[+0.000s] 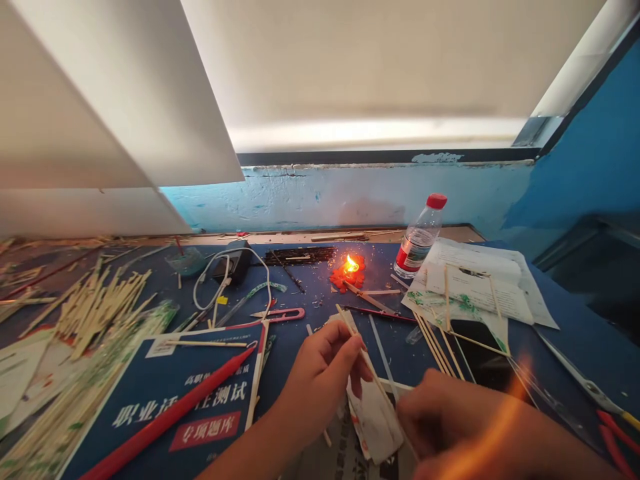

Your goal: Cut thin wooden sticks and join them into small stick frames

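Toward the near edge of the blue table (313, 300), your left hand (323, 367) pinches a thin wooden stick (376, 375) between thumb and fingers, slanting above a folded white paper (377, 430); your right hand (430, 410), blurred, lies beside the stick's lower end, its grip impossible to tell; nearer the far edge, a flame (351, 264) rises from an orange-red mass (343, 277), left of a red-capped bottle (418, 241); toward the left edge lies a dark blue book (150, 377).

Blurred right hand (425, 410), grip unclear, blue book (137, 377) cut by bottom edge, papers' (500, 300) print illegible
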{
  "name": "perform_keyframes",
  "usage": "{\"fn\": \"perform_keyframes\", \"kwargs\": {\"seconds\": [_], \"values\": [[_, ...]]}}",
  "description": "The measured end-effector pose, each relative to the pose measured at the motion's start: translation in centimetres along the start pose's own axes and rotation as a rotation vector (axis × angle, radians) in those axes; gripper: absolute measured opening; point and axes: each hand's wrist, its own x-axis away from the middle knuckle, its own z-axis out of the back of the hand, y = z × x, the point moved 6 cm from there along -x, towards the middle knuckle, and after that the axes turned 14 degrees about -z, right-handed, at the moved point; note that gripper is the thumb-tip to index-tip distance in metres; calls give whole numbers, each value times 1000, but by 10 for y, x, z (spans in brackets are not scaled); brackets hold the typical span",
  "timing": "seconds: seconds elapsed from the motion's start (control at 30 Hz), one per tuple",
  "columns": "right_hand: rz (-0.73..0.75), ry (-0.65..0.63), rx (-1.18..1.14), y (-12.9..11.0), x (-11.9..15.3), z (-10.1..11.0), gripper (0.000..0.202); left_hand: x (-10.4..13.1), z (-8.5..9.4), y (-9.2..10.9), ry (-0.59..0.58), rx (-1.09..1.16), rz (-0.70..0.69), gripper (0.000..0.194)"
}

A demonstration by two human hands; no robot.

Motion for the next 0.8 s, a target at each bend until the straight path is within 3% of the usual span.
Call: {"fn": "perform_keyframes", "kwargs": {"seconds": [0.07,0.13,0.2,0.3,0.47,0.63,0.73,0.8], "values": [[-21,267,-26,-10,4,17,47,2,-5,0,12,22,11,30],[52,405,-101,-22,7,25,41,5,-10,1,9,14,17,31],[125,396,-250,-30,4,24,34,9,-14,0,-3,-20,21,32],[146,273,-446,-34,-4,14,39,13,-16,2,-23,-97,-17,32],[121,302,-443,-36,0,17,42,11,-10,13,-60,-417,-150,30],[83,433,-263,-30,5,34,43,18,-22,22,-262,-987,-433,30],[-40,506,115,-28,2,40,52,28,-34,4,-372,-1290,-510,34],[-143,512,422,-34,-2,39,64,34,-41,-13,-464,-1442,-484,44]]}}
